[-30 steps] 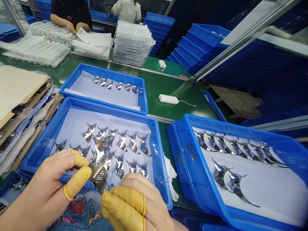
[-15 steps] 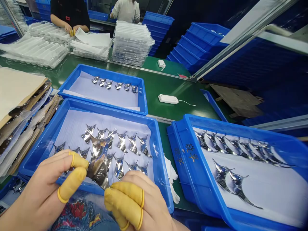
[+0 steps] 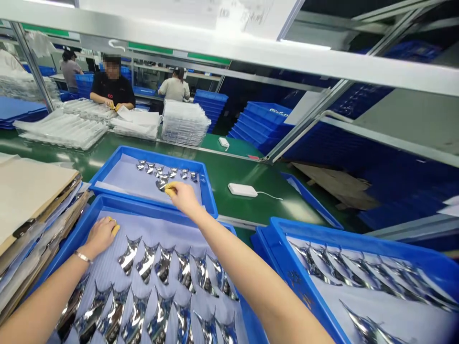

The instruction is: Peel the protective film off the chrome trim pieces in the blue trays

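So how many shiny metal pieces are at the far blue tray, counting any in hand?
7: six in a row across the far blue tray, and one metal piece held in the right hand, in front of the row. It overlaps the row's middle, so another may be hidden.

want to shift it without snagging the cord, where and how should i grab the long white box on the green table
From above, I'd pinch the white box across its middle, fingers on both long sides: it lies flat and is narrow that way. Avoid its right end, where the thin cord comes out.
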A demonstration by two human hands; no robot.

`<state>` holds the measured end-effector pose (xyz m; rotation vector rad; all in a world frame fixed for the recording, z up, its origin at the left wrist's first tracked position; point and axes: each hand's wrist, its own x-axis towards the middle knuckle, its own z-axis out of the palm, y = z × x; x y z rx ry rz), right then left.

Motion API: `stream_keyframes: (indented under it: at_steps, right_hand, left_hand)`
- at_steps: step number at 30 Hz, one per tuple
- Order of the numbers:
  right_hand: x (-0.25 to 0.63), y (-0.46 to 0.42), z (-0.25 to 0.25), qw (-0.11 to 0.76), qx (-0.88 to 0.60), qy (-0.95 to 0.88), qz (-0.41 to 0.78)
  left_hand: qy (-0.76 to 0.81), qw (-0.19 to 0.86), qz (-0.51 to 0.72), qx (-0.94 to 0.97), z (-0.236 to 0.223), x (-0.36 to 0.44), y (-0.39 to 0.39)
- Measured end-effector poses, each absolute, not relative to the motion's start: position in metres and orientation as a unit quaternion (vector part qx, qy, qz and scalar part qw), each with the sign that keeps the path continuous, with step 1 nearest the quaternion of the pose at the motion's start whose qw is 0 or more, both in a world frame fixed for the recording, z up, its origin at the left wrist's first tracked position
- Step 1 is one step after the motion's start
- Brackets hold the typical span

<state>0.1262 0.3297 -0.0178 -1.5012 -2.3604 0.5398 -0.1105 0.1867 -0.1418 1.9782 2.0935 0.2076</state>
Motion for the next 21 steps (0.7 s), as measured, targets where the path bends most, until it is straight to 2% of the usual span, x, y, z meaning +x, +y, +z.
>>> stream_keyframes:
  at_steps: [5, 11, 21]
  right_hand:
    - [0.046, 0.414, -0.049, 0.123, -0.536, -0.807, 0.217]
    - [-0.03, 0.488, -0.095, 0.117, -0.548, -0.794, 0.235]
    - [-0.087, 0.537, -0.153, 0.112, -0.599, -0.76, 0.228]
  left_hand:
    - [0.71, 0.064, 0.059, 0.699, -0.165, -0.107, 0.187]
    - [0.697, 0.038, 0.061, 0.713, -0.177, -0.103, 0.193]
    - [0.696, 0.046, 0.044, 0.715, -0.187, -0.103, 0.199]
